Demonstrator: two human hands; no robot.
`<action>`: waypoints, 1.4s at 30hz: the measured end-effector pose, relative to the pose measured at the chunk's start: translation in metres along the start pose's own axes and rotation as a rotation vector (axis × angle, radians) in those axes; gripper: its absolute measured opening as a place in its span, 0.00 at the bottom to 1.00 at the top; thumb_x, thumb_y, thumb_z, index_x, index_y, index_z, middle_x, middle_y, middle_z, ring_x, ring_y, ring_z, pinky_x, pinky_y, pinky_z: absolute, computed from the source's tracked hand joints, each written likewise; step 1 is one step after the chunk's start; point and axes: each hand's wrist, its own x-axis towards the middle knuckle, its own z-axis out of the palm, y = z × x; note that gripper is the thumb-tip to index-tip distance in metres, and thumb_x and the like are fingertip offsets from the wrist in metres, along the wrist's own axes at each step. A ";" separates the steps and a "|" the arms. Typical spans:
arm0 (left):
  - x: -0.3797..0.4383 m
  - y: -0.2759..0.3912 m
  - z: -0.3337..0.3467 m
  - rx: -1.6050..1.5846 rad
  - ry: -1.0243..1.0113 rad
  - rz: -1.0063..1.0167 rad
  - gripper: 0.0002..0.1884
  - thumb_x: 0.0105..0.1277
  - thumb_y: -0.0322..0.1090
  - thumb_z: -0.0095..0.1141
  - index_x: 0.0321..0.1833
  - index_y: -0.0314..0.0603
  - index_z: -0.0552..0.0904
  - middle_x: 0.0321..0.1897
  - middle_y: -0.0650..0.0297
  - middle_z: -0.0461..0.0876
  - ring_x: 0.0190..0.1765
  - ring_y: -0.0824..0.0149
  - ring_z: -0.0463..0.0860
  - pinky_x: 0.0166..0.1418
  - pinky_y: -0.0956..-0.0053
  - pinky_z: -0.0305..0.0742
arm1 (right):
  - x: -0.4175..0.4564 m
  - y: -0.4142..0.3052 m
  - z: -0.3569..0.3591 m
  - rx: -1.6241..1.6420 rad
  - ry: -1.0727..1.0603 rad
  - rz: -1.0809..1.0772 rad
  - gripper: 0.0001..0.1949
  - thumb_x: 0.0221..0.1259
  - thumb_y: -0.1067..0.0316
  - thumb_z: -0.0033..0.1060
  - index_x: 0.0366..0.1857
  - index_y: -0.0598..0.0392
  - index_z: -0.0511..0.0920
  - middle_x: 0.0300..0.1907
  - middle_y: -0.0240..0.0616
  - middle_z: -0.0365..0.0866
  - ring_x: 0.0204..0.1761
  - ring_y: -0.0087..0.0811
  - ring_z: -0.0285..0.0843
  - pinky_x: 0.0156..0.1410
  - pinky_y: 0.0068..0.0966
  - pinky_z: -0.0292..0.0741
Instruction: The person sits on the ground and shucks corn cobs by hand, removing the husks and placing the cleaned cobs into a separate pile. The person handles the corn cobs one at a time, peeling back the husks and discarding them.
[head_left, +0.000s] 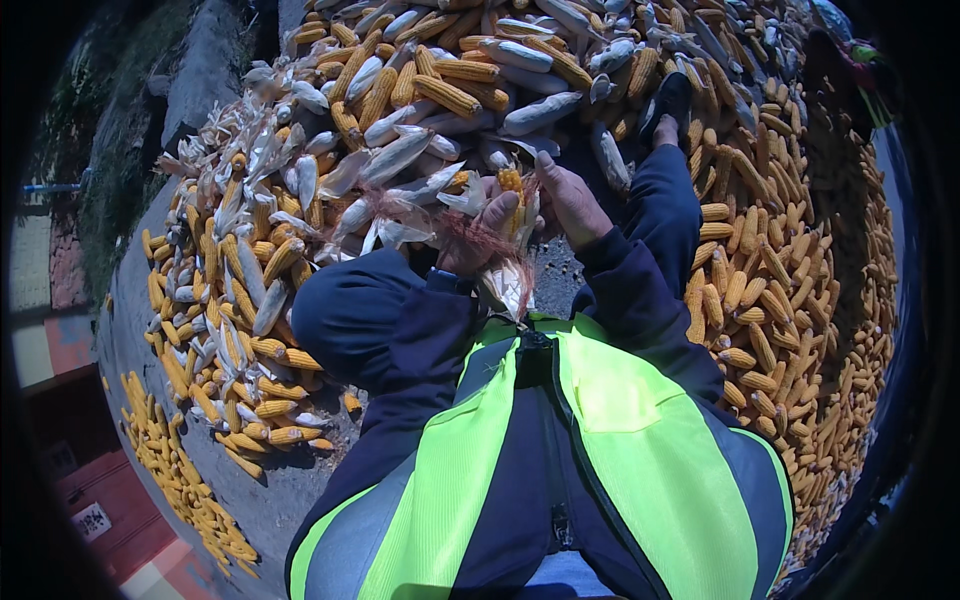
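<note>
My left hand (466, 246) is wrapped around a partly husked ear of corn (511, 182), its thumb lying against the kernels. Yellow kernels show along the upper part of the ear, while pale husk (508, 285) and reddish-brown corn silk (480, 229) hang about its lower end. Close on the ear's right side is my right hand (576, 206), thumb raised and fingers curled toward the husk. Whether those fingers grip it is hidden. Directly beyond both hands lie ears still in dry husks (541, 112).
Bare yellow ears (757, 300) form a large heap on the right. Mixed husked and unhusked ears (247, 300) lie at left, with a smaller spread of ears (176, 472) on the pavement (289, 499). Another person (862, 75) is at the upper right edge.
</note>
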 end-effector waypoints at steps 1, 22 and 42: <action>-0.001 0.000 0.001 0.127 0.037 0.062 0.23 0.66 0.52 0.57 0.51 0.38 0.75 0.41 0.65 0.78 0.42 0.72 0.78 0.45 0.78 0.74 | 0.000 -0.004 0.001 -0.202 -0.070 -0.020 0.36 0.64 0.28 0.36 0.38 0.58 0.77 0.24 0.31 0.77 0.18 0.20 0.73 0.19 0.15 0.68; 0.004 -0.004 0.030 -0.375 0.599 0.262 0.18 0.66 0.50 0.58 0.38 0.40 0.74 0.30 0.65 0.78 0.32 0.72 0.80 0.39 0.76 0.79 | 0.022 0.026 0.004 0.680 0.150 -0.185 0.12 0.72 0.59 0.46 0.35 0.55 0.73 0.29 0.34 0.76 0.31 0.27 0.76 0.42 0.29 0.78; 0.075 -0.010 -0.029 -0.023 0.978 0.009 0.24 0.57 0.54 0.62 0.44 0.38 0.80 0.36 0.58 0.81 0.36 0.61 0.80 0.42 0.69 0.76 | 0.015 0.020 0.019 -0.417 0.153 -0.723 0.14 0.70 0.61 0.51 0.25 0.57 0.74 0.19 0.27 0.70 0.22 0.19 0.65 0.28 0.21 0.66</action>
